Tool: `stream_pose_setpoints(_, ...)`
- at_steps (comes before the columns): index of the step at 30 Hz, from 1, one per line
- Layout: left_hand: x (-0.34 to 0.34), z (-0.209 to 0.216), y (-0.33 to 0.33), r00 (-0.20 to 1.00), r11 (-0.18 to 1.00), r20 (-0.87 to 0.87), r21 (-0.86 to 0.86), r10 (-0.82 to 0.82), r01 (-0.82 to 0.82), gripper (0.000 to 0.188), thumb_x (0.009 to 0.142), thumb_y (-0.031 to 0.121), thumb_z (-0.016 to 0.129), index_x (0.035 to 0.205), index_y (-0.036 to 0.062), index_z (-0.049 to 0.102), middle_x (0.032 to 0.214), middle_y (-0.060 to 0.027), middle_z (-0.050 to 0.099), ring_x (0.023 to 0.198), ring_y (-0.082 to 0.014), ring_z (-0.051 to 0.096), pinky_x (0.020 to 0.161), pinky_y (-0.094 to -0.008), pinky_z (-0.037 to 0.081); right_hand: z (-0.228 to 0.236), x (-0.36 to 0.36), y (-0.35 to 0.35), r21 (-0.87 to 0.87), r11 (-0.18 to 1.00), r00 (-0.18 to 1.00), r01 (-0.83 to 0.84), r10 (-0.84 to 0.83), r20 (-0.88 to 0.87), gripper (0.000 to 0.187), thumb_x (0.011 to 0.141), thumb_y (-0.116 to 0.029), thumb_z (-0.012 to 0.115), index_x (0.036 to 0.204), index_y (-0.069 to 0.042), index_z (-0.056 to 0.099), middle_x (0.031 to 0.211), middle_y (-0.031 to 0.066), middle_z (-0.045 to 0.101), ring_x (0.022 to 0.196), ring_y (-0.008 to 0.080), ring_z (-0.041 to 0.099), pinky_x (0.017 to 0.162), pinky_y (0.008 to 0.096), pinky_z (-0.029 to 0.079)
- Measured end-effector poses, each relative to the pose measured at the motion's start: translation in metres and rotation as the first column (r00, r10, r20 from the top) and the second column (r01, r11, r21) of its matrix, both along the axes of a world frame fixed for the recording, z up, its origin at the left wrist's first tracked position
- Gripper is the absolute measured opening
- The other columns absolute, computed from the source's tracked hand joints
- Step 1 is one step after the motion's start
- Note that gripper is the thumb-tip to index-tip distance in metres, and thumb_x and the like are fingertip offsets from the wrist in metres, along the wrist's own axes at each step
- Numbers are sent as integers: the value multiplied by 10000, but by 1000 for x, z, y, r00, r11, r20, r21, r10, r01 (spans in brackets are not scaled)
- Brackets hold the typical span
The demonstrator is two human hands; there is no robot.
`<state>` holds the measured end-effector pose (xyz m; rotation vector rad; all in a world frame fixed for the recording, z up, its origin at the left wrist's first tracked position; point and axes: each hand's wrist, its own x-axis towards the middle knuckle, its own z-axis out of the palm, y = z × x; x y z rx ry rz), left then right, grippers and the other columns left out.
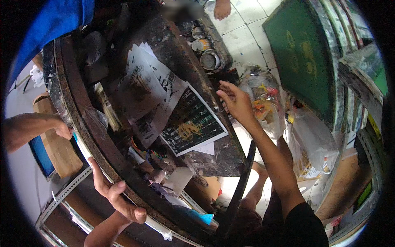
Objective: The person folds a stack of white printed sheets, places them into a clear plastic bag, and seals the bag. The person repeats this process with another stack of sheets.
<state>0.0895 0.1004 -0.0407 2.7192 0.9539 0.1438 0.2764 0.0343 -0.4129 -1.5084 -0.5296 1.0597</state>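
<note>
My right hand [236, 101] hovers beside the dark, paint-stained tabletop [224, 158], its fingers loosely bent and apart. Nothing shows between them. Nearest to it lies a black-printed sheet with a white border [201, 109] and a yellow scrawl, overlapping several crumpled printed papers [142, 82]. At lower left, my left hand [113, 193] rests against the dark curved edge [92, 140] and the white strip [154, 226] along it. Its index finger is stretched out and its thumb stands apart. Higher on the left, another person's hand [61, 128] touches the same edge, fingers curled.
Used paint cans [210, 60] stand behind the tabletop. To the right are clear plastic bags [310, 138] and a big green panel [296, 57]. A brown package [59, 150] lies at left above a metal shelf frame [66, 193]. A bare foot [222, 9] shows on white tiles.
</note>
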Motion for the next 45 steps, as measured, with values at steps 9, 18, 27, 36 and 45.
stream_pose_setpoints(9,0,4,1,996,997,-80,-72,28,-34,628,837,581,717,1281,137,687,1600,-336,332,1513,-519,290,1216,-661,173,27,-3,-17,-296,930,964,-218,253,84,306,987,-284,674,1206,-76,729,997,215,754,894,361,740,801,441,562)
stream_pose_setpoints(18,15,30,-8,997,988,10,-132,82,-80,877,943,529,669,1575,23,332,1654,-160,348,1558,-342,277,1281,-488,188,217,33,-36,-162,977,987,-141,151,53,192,1005,-118,673,1143,6,719,1035,116,750,961,171,711,864,293,542)
stream_pose_setpoints(27,29,27,-32,811,846,264,-37,522,-533,741,966,501,647,1515,41,457,1649,-184,344,1545,-352,291,1267,-545,173,420,6,51,243,920,898,-309,198,393,236,1067,-61,566,1260,59,629,1186,142,699,1099,211,700,955,327,582)
stream_pose_setpoints(36,22,19,-35,686,775,393,-129,613,-619,582,957,367,694,1434,68,544,1586,-162,437,1519,-337,342,1243,-547,216,527,-54,208,433,872,911,-228,348,-220,527,1082,-151,539,1504,108,356,1445,257,549,1270,323,625,1110,400,496)
stream_pose_setpoints(45,24,22,-39,680,765,381,-132,626,-630,579,942,381,713,1417,87,560,1585,-146,440,1517,-321,352,1239,-546,228,475,-71,261,151,977,875,-151,204,-440,980,914,-499,761,1585,33,284,1578,246,392,1490,387,354,1229,476,231)
